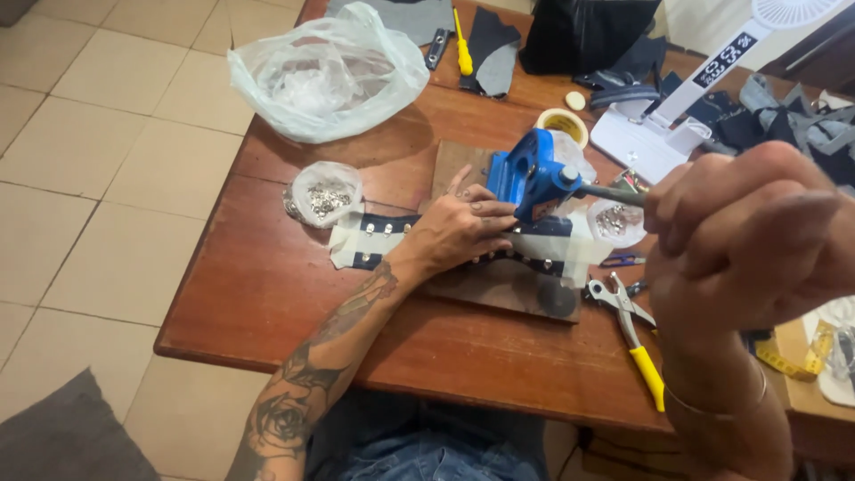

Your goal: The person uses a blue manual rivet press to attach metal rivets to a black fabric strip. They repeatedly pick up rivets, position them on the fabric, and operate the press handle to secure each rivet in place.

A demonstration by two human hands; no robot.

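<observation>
Pressing a studded strip (383,239) flat at frame centre, the left hand (459,230) lies open-fingered beside the blue press (527,178). The right hand (748,236), at right, is clenched around the press lever (614,193). Pliers (634,334) lie on the desk (267,285).

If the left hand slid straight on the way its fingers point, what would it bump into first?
The left hand lies flat on the strip of fabric, fingers aimed at the blue hand press. They seem to touch its base already, so the press would be met first, though depth is hard to judge.
</observation>
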